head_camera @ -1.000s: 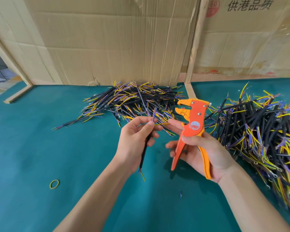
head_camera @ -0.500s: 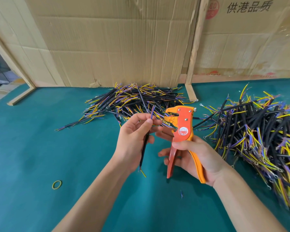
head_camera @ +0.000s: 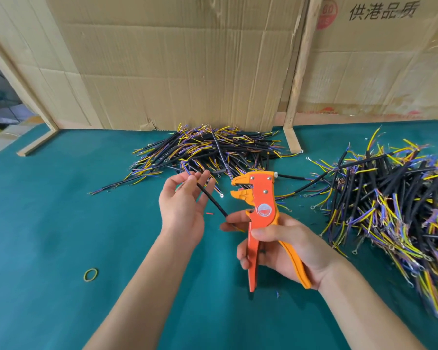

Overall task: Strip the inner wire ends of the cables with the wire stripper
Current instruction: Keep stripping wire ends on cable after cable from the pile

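My left hand (head_camera: 181, 208) is open, fingers spread; the cable (head_camera: 211, 200) lies across them, its lower end pinched by my right hand (head_camera: 286, 248), which also grips the stripper (head_camera: 259, 210). The cable looks light, flexible and slick: hold the black sheath near the 5 o'clock end.

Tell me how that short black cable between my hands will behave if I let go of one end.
The black cable spans straight between the left hand and right hand, so probably fairly stiff. It looks thin and light, likely pivoting or slipping free rather than drooping.
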